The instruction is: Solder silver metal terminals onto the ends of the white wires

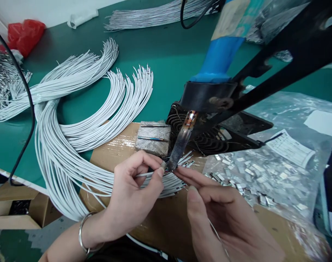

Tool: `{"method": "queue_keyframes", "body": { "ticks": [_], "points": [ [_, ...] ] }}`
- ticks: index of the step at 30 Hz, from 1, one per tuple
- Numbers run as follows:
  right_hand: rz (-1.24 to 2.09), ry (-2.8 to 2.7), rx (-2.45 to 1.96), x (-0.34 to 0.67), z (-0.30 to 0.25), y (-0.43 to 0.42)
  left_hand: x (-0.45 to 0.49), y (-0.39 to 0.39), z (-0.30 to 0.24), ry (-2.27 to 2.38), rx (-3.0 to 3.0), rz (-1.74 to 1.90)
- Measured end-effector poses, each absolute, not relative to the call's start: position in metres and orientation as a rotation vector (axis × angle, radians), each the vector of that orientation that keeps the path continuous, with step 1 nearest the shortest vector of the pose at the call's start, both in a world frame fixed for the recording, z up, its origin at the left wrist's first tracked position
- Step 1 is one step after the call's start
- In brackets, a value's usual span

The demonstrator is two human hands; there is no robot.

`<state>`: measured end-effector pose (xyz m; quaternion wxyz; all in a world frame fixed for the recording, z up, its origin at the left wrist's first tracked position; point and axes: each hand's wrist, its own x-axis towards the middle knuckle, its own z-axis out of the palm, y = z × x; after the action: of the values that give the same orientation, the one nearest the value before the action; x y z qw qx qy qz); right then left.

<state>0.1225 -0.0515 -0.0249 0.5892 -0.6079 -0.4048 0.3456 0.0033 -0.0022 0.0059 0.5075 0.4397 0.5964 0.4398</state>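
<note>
Just below centre, my left hand (137, 193) pinches a wire (144, 174) close under the iron (179, 147); my right hand (226, 214), loosely curled, lightly pinches solder (216, 233). With fingertips this near, any slip could mean a burn.

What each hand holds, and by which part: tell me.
The left hand pinches a white wire near its end; the right hand holds a thin silvery wire near its tip.
</note>
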Motion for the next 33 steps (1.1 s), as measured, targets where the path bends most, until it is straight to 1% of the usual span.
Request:
{"method": "queue_keyframes", "body": {
  "ticks": [19,33],
  "points": [
    [0.799,-0.917,-1.407,0.1197,-0.0203,-0.0506,0.0020,-0.0060,0.0003,1.400,1.076,1.109],
    [0.777,-0.918,-1.361,0.1181,-0.0225,-0.0479,0.0026,-0.0020,0.0065,1.413,1.091,1.111]
  ]
}}
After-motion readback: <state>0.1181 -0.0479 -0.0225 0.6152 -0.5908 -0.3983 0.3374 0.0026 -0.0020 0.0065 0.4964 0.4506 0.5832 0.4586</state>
